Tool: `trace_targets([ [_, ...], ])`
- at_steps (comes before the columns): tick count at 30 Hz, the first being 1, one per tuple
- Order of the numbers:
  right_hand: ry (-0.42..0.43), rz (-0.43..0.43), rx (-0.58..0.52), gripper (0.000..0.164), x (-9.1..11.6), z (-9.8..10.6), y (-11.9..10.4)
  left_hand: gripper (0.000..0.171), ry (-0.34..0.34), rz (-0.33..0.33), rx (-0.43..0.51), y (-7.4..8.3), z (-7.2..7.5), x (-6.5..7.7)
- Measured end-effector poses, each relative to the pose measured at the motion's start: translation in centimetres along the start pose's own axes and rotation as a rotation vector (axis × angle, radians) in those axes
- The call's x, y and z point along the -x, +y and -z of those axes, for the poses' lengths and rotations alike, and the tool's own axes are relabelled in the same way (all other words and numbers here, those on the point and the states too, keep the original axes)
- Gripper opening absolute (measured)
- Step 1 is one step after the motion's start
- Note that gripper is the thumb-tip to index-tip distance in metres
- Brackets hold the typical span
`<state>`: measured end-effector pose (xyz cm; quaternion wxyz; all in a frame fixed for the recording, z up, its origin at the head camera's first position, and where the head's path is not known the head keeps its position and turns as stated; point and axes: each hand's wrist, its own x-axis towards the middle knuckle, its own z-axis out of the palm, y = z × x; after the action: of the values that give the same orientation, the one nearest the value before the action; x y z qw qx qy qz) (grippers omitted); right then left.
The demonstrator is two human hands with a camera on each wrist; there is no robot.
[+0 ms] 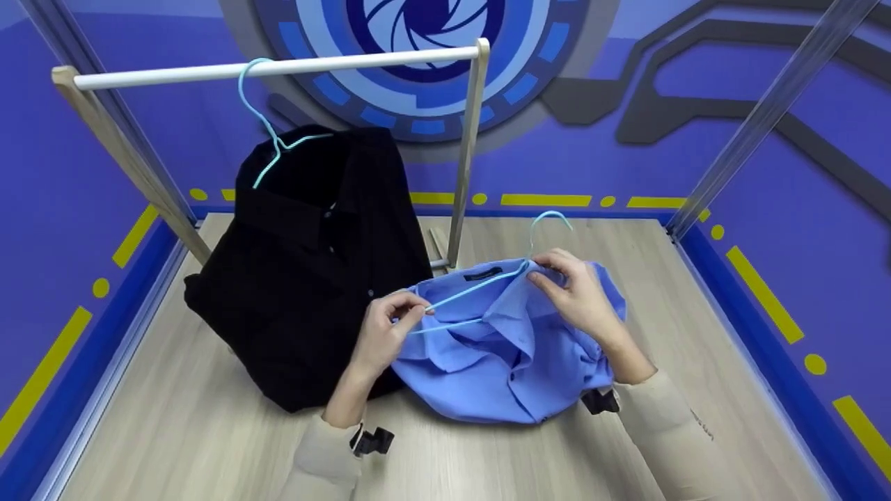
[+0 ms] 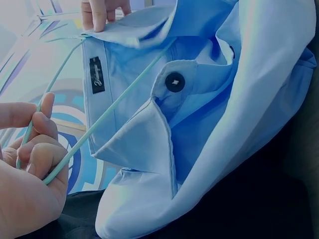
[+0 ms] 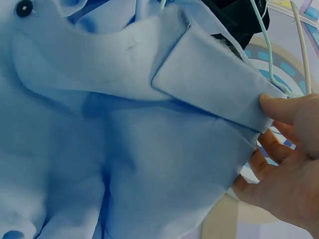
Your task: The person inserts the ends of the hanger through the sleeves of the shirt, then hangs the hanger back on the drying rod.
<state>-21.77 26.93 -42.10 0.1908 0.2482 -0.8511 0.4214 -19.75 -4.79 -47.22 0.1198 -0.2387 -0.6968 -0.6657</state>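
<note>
A light-blue shirt [image 1: 550, 369] hangs bunched low over the table, its collar spread around a mint-green hanger [image 1: 473, 287]. My left hand [image 1: 390, 327] grips the hanger at its left end; in the left wrist view the fingers [image 2: 37, 152] curl round its two wires. The hook rises above the collar beside my right hand [image 1: 574, 289]. That hand pinches the right side of the collar [image 3: 214, 79] between thumb and fingers. A black label [image 2: 96, 74] shows inside the neck, and a dark button [image 2: 174, 82] sits on the front placket. The hanger's right end is hidden in the shirt.
On the left stands a rack with a white rail [image 1: 348, 61] and wooden posts [image 1: 468, 153]. A black shirt [image 1: 306, 292] hangs from it on another mint-green hanger [image 1: 268, 132], close beside the blue shirt. Blue walls [image 1: 786, 229] enclose the wooden tabletop [image 1: 696, 327].
</note>
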Motion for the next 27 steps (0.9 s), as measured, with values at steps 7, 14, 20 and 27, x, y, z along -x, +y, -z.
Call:
trace_targets([
  [7,0.029,0.015,-0.015,0.012,0.07,0.02,0.14,0.007,0.045,0.030,-0.061,-0.26,0.18,-0.31],
  [14,0.029,0.011,0.018,0.010,0.09,0.29,0.20,0.007,0.117,0.064,-0.065,-0.37,0.30,-0.29],
  [20,0.058,0.005,0.045,0.009,-0.03,0.63,0.37,0.031,0.262,0.104,0.005,-0.61,0.19,-0.06],
  [27,0.083,-0.017,0.042,0.010,-0.11,0.64,0.53,0.022,0.321,0.167,0.094,-0.67,0.26,0.25],
])
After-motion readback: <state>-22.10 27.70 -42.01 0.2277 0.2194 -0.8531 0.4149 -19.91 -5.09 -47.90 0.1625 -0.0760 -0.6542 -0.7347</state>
